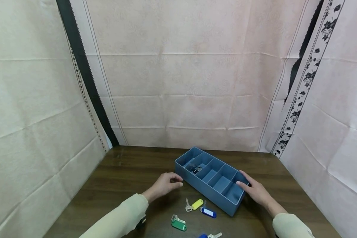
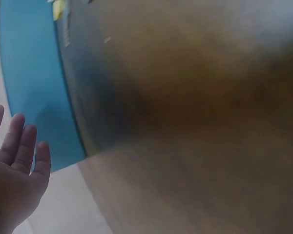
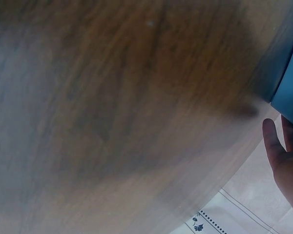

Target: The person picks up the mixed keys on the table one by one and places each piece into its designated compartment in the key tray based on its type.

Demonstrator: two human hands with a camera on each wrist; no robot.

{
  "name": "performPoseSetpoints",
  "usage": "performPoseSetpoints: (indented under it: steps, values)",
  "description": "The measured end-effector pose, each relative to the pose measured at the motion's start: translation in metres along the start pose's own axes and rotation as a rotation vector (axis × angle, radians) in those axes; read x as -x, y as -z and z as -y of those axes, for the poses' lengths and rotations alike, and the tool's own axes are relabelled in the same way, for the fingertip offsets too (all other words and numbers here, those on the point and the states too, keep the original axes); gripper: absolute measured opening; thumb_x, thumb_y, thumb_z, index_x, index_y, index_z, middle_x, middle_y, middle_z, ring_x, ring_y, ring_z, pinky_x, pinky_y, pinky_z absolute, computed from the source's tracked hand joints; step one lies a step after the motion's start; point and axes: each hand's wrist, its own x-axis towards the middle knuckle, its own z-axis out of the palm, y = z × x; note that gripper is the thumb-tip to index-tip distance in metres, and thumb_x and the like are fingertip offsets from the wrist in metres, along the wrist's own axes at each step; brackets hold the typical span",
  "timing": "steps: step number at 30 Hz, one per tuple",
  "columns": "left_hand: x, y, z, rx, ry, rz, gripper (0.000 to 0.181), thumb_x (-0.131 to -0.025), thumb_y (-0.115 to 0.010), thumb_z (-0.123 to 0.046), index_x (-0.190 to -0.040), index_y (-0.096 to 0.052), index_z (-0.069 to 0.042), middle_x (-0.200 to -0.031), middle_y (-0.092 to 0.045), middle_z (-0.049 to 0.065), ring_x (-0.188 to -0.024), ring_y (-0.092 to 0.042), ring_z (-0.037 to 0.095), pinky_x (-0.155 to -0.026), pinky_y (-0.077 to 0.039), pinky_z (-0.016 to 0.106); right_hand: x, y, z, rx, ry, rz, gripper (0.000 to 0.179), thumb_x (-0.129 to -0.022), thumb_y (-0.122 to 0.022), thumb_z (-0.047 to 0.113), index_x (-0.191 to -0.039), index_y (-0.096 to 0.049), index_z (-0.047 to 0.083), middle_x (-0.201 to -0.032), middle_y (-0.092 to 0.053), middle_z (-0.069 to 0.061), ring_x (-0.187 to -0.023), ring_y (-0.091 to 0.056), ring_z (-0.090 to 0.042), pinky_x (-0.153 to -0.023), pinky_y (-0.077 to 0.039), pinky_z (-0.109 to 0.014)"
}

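Observation:
A blue divided storage box point(image 1: 206, 190) stands at an angle on the table, its row of compartments facing up. My right hand point(image 1: 258, 191) holds its right end, with thumb and fingers at the corner; in the right wrist view, fingers point(image 3: 273, 139) lie against the box's end. My left hand point(image 1: 164, 185) is beside the box's left end, fingers loosely bent and nothing in them; whether it touches the wall cannot be told. In one left compartment lie small keys point(image 1: 197, 169) with a dark part. Nearest me are keys with a yellow tag point(image 1: 197, 204), a blue tag point(image 1: 208, 212) and a green tag point(image 1: 178, 225).
Another key point(image 1: 215, 235) with a blue tag is cut off at the bottom edge. The brown wooden table point(image 1: 131, 168) ends at pale cloth hangings point(image 1: 181, 82) at the back and both sides.

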Motion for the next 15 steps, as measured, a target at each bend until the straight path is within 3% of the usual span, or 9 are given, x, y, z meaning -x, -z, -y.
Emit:
performPoseSetpoints:
  steps: [15]
  values:
    - [0.017, -0.040, -0.004, -0.014, -0.033, 0.197, 0.016, -0.091, -0.073, -0.021, -0.106, -0.074, -0.015, -0.094, -0.065, -0.013, -0.086, -0.057, 0.006, -0.075, -0.049, 0.026, 0.000, 0.001, 0.000, 0.001, -0.008, 0.009, 0.076, -0.099, -0.046, 0.057, -0.159, -0.018, 0.019, -0.157, -0.021, -0.031, -0.138, -0.023, -0.058, -0.101, -0.025, -0.075]
